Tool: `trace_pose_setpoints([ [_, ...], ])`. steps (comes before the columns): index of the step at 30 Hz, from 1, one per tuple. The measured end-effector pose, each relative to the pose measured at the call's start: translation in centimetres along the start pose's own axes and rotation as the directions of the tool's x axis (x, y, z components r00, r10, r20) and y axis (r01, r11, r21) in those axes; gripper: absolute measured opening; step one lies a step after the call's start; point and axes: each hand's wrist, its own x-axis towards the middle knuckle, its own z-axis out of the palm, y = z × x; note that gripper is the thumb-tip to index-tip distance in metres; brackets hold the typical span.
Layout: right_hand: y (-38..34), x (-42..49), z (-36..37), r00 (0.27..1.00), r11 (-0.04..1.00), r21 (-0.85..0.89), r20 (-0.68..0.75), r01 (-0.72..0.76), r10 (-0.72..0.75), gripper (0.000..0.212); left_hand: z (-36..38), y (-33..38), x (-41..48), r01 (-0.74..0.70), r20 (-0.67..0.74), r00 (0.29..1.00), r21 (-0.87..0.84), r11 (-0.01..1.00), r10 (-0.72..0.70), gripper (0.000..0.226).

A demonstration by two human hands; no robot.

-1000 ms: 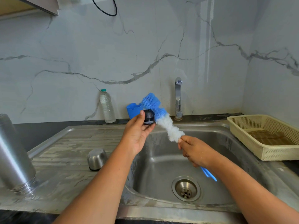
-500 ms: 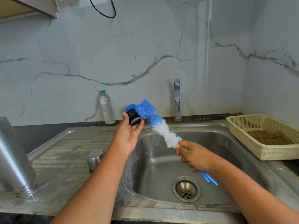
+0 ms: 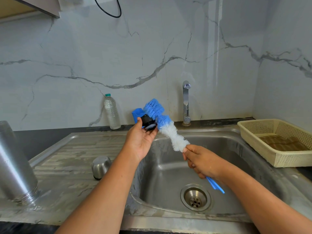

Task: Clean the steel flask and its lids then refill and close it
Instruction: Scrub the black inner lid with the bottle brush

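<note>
Lid (image 3: 148,123), pinched in left grip (image 3: 141,142), lies against the blue end of the brush (image 3: 170,130); right grip (image 3: 200,161) clasps its handle.

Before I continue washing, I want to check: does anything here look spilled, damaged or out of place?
Nothing stands out. The flask stands mouth down on the drainboard, probably to drain; its lean may be only the wide lens. The cap rests nearby, dome up.

Your left hand (image 3: 141,142) holds the black inner lid (image 3: 148,123) above the sink (image 3: 168,174), against the blue bristles of the bottle brush (image 3: 166,127), which your right hand (image 3: 202,162) grips by its handle. The steel flask (image 3: 15,166) stands mouth-down on the drainboard (image 3: 70,159), with the steel cup lid (image 3: 101,167) nearby.
</note>
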Motion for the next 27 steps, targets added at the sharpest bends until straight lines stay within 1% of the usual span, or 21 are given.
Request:
trace_pose_setpoints([
  [2,0.0,-0.1,-0.1,1.0,1.0,-0.009,-0.009,0.001,-0.001,0.028,0.1,0.1,0.2,-0.021,0.013,1.0,0.006,1.0,0.021,0.04],
  [3,0.0,-0.1,-0.1,1.0,1.0,-0.011,-0.012,-0.002,0.002,0.028,0.0,0.0,0.2,-0.037,0.022,0.999,0.039,0.999,0.036,0.04],
  [5,0.0,-0.1,0.0,1.0,1.0,-0.013,-0.016,-0.002,0.002,0.029,0.0,-0.3,0.1,-0.059,0.033,0.998,0.127,0.99,0.055,0.029],
  [7,0.0,0.0,0.1,1.0,1.0,-0.019,-0.021,0.004,-0.004,0.029,0.0,-0.7,0.0,-0.061,0.032,0.998,0.157,0.986,0.057,0.024],
  [9,0.0,0.1,0.0,1.0,1.0,-0.018,-0.02,0.006,-0.006,0.03,0.0,-0.7,0.1,-0.057,0.014,0.998,0.119,0.991,0.056,0.027],
  [13,0.2,0.0,-0.1,1.0,1.0,-0.013,0.009,0.005,-0.005,0.03,-0.4,0.6,0.8,-0.094,-0.059,0.994,-0.06,0.994,0.091,0.033],
  [14,0.3,0.0,0.0,1.0,1.0,-0.015,0.006,0.007,-0.007,0.03,-0.6,0.7,0.8,-0.092,-0.051,0.995,-0.059,0.994,0.09,0.035],
  [17,0.1,0.1,0.1,1.0,1.0,-0.021,-0.007,0.015,-0.015,0.03,-0.7,0.0,0.6,-0.038,0.038,0.999,0.067,0.997,0.035,0.039],
  [18,0.1,0.1,0.0,1.0,1.0,-0.019,-0.011,0.015,-0.015,0.03,-0.4,-0.2,0.5,-0.035,0.049,0.998,0.085,0.996,0.031,0.039],
  [21,0.3,-0.1,-0.4,1.0,1.0,-0.002,-0.001,0.009,-0.009,0.03,-0.3,0.4,1.0,-0.077,0.031,0.997,-0.011,0.997,0.077,0.04],
  [23,0.4,-0.1,-0.4,1.0,1.0,0.003,0.006,0.002,-0.002,0.03,-0.7,0.8,1.0,-0.082,0.024,0.996,-0.024,0.996,0.083,0.041],
  [25,0.4,0.1,-0.2,1.0,1.0,0.009,-0.009,-0.003,0.003,0.03,-0.7,0.3,0.4,-0.042,0.081,0.996,0.048,0.998,0.038,0.043],
  [27,0.3,0.2,-0.4,0.999,0.999,0.046,-0.036,-0.003,0.004,0.029,-0.1,-0.2,-0.1,-0.014,0.131,0.991,0.136,0.991,-0.004,0.04],
])
